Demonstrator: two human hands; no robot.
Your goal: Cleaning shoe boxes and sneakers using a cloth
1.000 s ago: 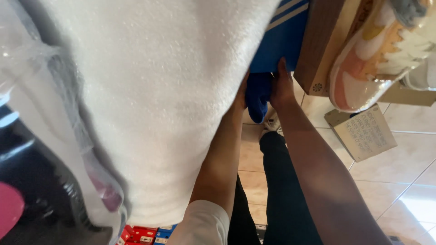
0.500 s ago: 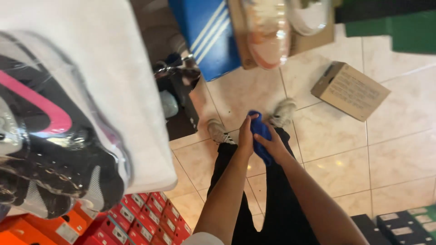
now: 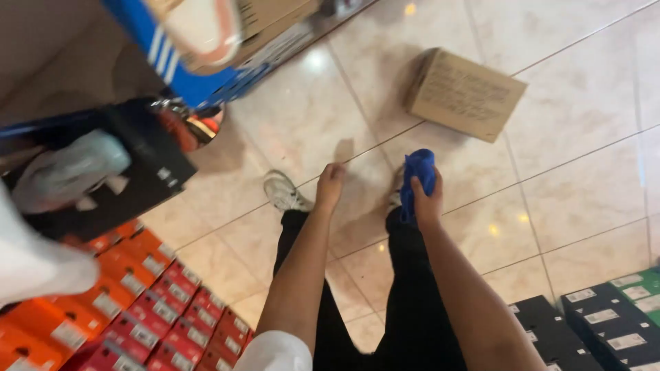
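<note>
R hand (image 3: pixel 427 200) gripping blue cloth (image 3: pixel 417 177), L hand (image 3: pixel 330 184) empty beside

Floor (image 3: pixel 584 103): glossy beige tile, dark grout lines. Brown cardboard box (image 3: pixel 466 94) lying flat upper right, alone. Red and orange shoe boxes (image 3: pixel 130 302) stacked in rows lower left. Black shoe boxes (image 3: pixel 598 326) lower right, green box (image 3: pixel 643 285) just beside them. White sneaker (image 3: pixel 283 190) planted mid-floor
</note>
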